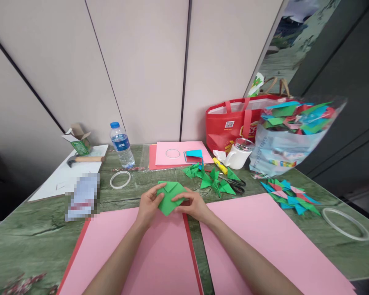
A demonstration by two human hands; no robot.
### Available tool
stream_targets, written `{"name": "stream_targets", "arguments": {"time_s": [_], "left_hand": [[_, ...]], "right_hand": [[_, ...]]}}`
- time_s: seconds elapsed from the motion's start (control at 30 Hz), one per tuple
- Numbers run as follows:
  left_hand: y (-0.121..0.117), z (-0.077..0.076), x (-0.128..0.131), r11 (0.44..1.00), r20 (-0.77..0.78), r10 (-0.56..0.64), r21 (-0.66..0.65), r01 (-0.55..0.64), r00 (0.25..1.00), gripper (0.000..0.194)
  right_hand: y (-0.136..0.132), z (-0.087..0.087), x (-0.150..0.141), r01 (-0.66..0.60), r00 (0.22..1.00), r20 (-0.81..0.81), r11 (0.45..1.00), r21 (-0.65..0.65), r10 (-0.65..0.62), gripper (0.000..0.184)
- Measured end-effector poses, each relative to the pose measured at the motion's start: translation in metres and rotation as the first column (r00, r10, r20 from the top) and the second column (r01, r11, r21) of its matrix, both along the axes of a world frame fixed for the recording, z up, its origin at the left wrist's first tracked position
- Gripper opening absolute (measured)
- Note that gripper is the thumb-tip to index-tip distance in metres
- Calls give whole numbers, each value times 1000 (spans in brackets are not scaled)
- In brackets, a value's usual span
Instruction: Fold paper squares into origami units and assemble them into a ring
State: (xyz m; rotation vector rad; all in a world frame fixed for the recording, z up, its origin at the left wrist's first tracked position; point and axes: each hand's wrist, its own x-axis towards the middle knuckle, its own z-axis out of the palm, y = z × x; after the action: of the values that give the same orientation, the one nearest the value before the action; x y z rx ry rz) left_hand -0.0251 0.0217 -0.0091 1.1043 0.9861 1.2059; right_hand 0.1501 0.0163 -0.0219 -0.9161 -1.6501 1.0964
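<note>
A partly folded sheet of green paper [171, 201] is held up between both hands, over the far edge of a pink sheet [147, 250]. My left hand [149, 205] pinches its left side, thumb on the front face. On the right side, my right hand [193, 205] has its fingers closed on the paper, partly behind it. Just beyond, to the right, lie several folded green paper pieces [215, 182] beside black-handled scissors [238, 186]. A second pink sheet [252, 233] lies beneath my right forearm.
A water bottle [122, 145], a hammer [86, 159] and a small green box [80, 141] stand or lie at the back left. At the right are a white mug [239, 155], a red bag [217, 127], a plastic bag [273, 147] of folded paper and a white ring [346, 224].
</note>
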Motion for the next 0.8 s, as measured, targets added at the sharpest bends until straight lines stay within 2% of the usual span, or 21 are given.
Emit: {"name": "stream_targets", "arguments": {"time_s": [0.2, 0.33, 0.47, 0.6, 0.8], "left_hand": [[0, 2, 2, 991, 136, 82, -116, -67, 987, 40], [-3, 8, 5, 989, 153, 31, -146, -8, 988, 45], [-6, 12, 7, 989, 141, -2, -144, 22, 990, 50], [-7, 10, 7, 991, 159, -9, -130, 30, 987, 49], [-5, 3, 9, 988, 252, 33, -151, 6, 967, 44]], "right_hand": [[-1, -6, -2, 30, 999, -13, 999, -21, -30, 16], [-4, -8, -6, 40, 999, -12, 997, -61, -41, 22], [-5, -5, -5, 65, 997, 38, 997, -40, -64, 24], [-5, -5, -4, 80, 996, 49, 997, -17, -79, 27], [-7, -16, -4, 73, 991, 121, 994, -80, -63, 17]]}}
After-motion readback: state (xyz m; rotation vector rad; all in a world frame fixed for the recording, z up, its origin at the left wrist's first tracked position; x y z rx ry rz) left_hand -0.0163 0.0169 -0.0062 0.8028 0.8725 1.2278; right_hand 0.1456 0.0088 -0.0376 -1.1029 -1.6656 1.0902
